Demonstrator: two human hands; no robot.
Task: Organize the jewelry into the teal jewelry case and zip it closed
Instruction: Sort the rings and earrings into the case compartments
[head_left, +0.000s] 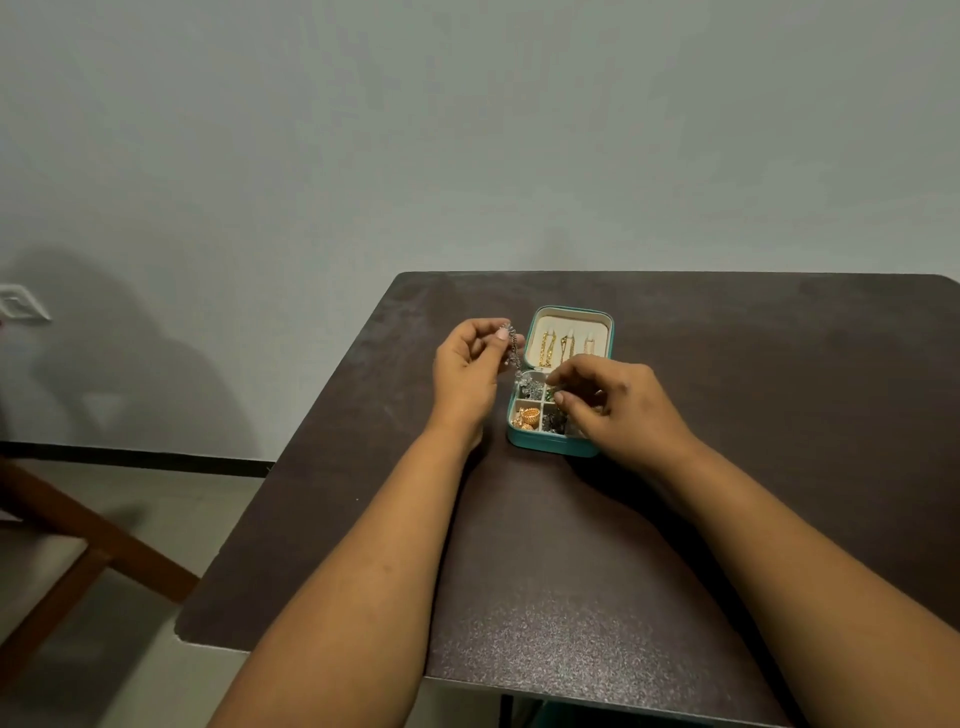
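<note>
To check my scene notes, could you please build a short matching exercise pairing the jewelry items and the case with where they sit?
Column 1:
1. silver beaded chain
2. round gold filigree earrings
3. long gold drop earrings
4. open teal zip jewelry case

Column 2:
A. hanging in the cream lid
B. on the dark brown table
C. near left compartment of the tray
D. pinched by the left hand, trailing into a far compartment

Pairs: 1-D, 2-C, 3-A, 4-B
</note>
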